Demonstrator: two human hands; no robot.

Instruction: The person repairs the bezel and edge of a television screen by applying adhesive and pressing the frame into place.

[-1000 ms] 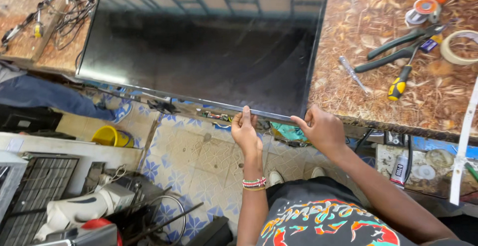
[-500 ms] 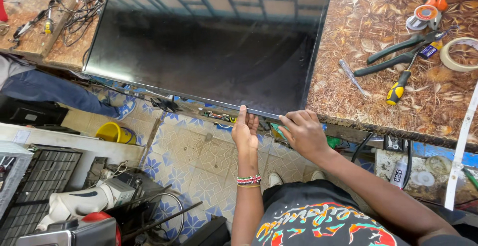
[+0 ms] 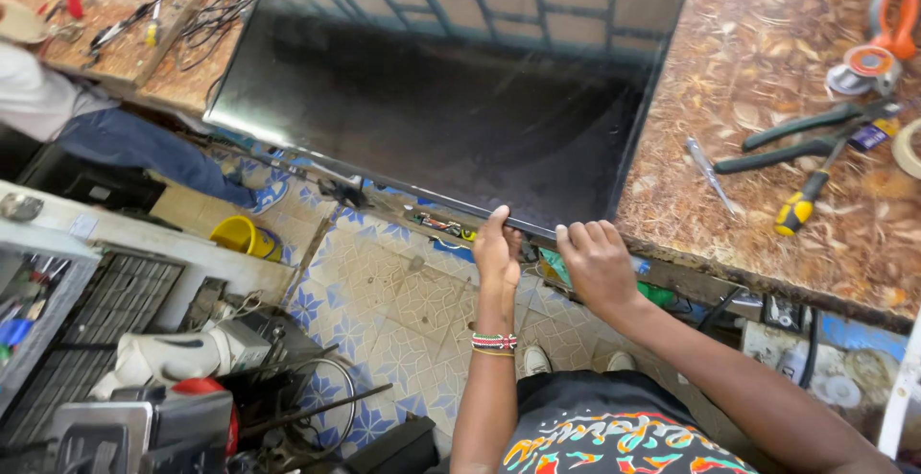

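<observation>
Here both hands grip pinching the screen edge; pliers nearby.

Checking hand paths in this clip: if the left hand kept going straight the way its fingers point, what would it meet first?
The left hand points up-frame with its fingertips already at the near edge of the flat screen panel. Going on, it would likely meet that edge and dark glass first, though depth is hard to judge.

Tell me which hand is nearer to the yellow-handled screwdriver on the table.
Right. The right hand grips the screen's near edge close to its corner, with the yellow-handled screwdriver off to its right on the table. The left hand grips the same edge farther left.
</observation>
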